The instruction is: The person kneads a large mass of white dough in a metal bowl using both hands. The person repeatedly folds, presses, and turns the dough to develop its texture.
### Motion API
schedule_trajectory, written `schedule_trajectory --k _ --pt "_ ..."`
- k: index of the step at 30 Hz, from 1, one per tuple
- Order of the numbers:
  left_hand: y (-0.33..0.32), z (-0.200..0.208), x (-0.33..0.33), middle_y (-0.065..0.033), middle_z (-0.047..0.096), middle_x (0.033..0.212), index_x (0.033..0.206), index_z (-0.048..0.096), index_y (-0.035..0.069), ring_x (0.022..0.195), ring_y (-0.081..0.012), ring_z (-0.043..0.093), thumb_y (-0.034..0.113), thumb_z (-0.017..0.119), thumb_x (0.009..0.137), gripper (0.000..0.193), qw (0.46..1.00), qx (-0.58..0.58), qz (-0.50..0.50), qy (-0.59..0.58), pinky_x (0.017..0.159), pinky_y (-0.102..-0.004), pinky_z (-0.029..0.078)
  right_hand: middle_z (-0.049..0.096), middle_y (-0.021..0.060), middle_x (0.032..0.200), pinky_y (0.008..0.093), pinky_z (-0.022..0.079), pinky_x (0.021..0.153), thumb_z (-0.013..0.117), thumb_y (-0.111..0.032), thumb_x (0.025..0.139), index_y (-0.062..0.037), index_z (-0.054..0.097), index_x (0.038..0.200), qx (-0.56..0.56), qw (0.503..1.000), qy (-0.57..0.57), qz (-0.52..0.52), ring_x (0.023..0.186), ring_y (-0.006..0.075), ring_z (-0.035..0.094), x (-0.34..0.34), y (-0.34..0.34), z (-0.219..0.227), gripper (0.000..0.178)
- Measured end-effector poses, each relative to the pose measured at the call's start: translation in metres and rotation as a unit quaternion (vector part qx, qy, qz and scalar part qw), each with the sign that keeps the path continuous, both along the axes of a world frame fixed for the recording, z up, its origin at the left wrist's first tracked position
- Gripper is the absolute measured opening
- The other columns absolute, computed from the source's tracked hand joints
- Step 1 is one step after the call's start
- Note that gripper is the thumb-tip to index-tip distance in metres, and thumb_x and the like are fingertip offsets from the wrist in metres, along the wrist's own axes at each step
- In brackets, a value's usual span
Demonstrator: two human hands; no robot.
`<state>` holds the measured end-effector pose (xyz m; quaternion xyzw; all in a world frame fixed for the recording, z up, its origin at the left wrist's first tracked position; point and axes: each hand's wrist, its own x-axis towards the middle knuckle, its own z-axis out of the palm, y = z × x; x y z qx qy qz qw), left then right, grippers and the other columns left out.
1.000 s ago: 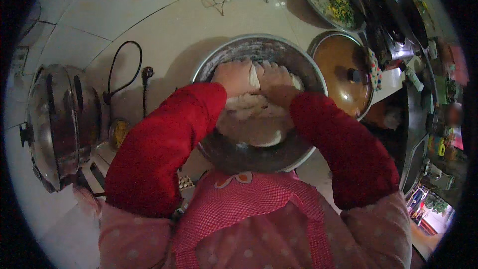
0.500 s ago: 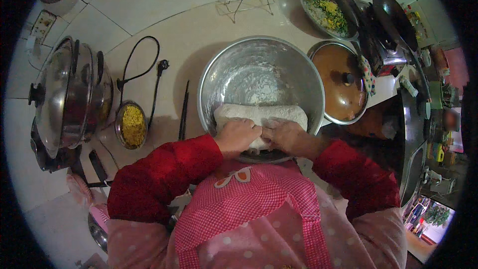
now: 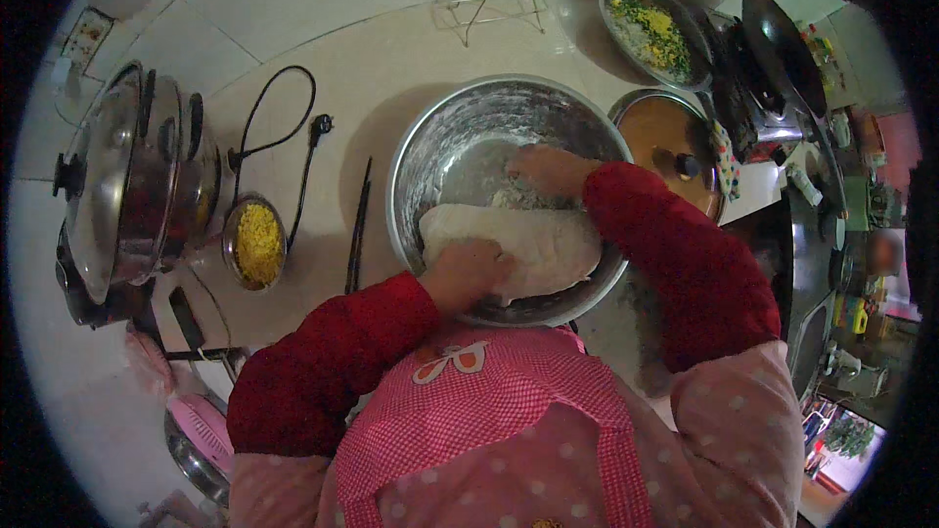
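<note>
A wide metal bowl stands in front of me with flour smeared on its inner wall. In its near half lies a flattened, floury slab of dough. My left hand is closed on the dough's near left part, thumb towards the middle. Beyond the dough, my right hand reaches down to the bowl's floor, its fingers curled beside loose flour crumbs. Those fingertips are partly hidden, so what they hold, if anything, cannot be made out.
Left of the bowl lie dark chopsticks, a dish of yellow crumbled food, a black power cord and a lidded steel pot. On the right are a lidded pan, a bowl of mixed filling and a wok. A wire rack stands behind.
My right hand has left the dough's near edge and moved to the bowl's far inside. The dough now lies flatter and spreads nearer to me. My left hand stays on it.
</note>
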<state>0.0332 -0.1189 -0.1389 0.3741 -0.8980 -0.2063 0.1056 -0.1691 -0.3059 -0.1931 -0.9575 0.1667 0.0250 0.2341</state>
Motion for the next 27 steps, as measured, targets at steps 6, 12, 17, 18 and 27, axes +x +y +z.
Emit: schedule_trajectory --k 6,12,17,18,27 --pt "0.003 0.012 0.001 -0.0105 0.059 0.091 0.106 0.059 0.012 0.088 -0.0296 0.06 0.02 0.06 0.076 0.032 0.994 0.077 0.051 -0.06 0.069 -0.0419 0.05 0.06 0.0191 0.112 0.0474 0.042 0.094 0.045 -0.017 0.091 -0.005 0.056 0.115 0.138 0.973 0.18 0.04 0.107 0.0336 0.056 -0.011 0.017 0.024 0.03" --pt "0.002 0.016 0.003 -0.0113 0.059 0.092 0.105 0.059 0.012 0.088 -0.03 0.06 0.02 0.06 0.078 0.028 0.995 0.084 0.042 -0.022 0.069 -0.043 0.05 0.06 0.0187 0.113 0.0463 0.043 0.093 0.043 -0.025 0.092 -0.0046 0.058 0.112 0.142 0.977 0.155 -0.019 0.106 0.0341 0.058 0.01 -0.007 0.0 0.033" --pt "-0.006 0.021 0.003 -0.0118 0.058 0.09 0.102 0.06 0.015 0.087 -0.0319 0.059 0.025 0.061 0.078 0.027 0.993 0.108 0.033 -0.017 0.071 -0.0452 0.049 0.057 0.0205 0.108 0.0431 0.043 0.091 0.044 -0.014 0.089 -0.0033 0.055 0.111 0.049 0.991 0.067 0.104 0.102 0.0375 0.055 -0.044 0.013 -0.003 0.027" --pt "-0.003 0.012 0.004 -0.0123 0.058 0.089 0.102 0.06 0.016 0.087 -0.0329 0.059 0.027 0.062 0.078 0.027 0.994 0.102 0.043 0.007 0.072 -0.0459 0.049 0.057 0.0204 0.11 0.0431 0.042 0.092 0.043 -0.014 0.09 -0.0032 0.055 0.113 0.039 0.993 0.052 0.095 0.103 0.0374 0.055 -0.044 0.015 -0.002 0.028" --pt "-0.004 0.016 0.01 -0.0084 0.057 0.09 0.103 0.059 0.017 0.089 -0.0294 0.059 0.028 0.068 0.072 0.034 0.996 0.075 0.028 0.025 0.071 -0.0435 0.049 0.056 0.0206 0.111 0.0434 0.043 0.092 0.045 -0.014 0.087 -0.0022 0.058 0.108 0.093 0.971 0.155 0.158 0.105 0.0355 0.055 -0.032 0.003 0.011 0.027"
